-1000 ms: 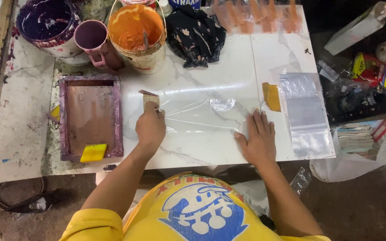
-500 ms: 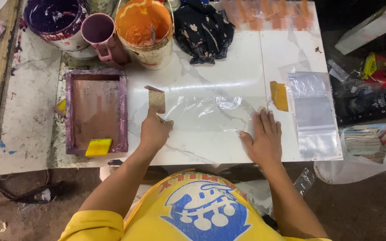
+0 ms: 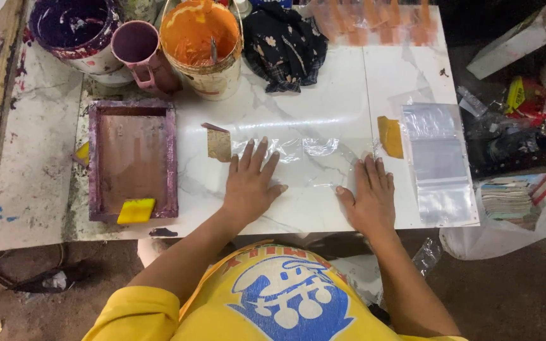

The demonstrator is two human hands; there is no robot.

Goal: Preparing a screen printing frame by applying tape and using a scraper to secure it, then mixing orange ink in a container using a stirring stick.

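1. A clear, thin plastic bag (image 3: 304, 161) is being pressed flat on the white marble-patterned tabletop (image 3: 323, 82), about midway across it and near the front edge. It is being held down at both ends, so the spreading-out part looks mostly done, though a wrinkled, shiny patch is still showing in the middle.

2. The left hand (image 3: 251, 183) is being laid open, palm down and fingers spread, on the bag's left end. Nothing is being gripped by it.

3. The right hand (image 3: 368, 196) is being kept flat and open too, fingers together and pointing away from the body, on the bag's right end. Nothing is being pinched here either.

4. The bag's long axis is being run left to right, parallel to the table's front edge. Which end is the mouth can't be told, it's too see-through.

5. No print is being seen on the bag yet. The purple-stained wooden screen frame (image 3: 133, 158) with a yellow squeegee (image 3: 136, 210) on its near edge is sitting off to the left, well apart from the bag, so the inking looks not yet done on this one.

6. A small tan card scrap (image 3: 218, 144) is lying just beside the left fingertips, and a stack of clear plastic bags (image 3: 438, 161) is waiting at the right, with an orange scraper (image 3: 390, 136) next to it.

7. An orange paint bucket (image 3: 202, 44) and a purple paint tub (image 3: 74, 28) are being kept at the back.
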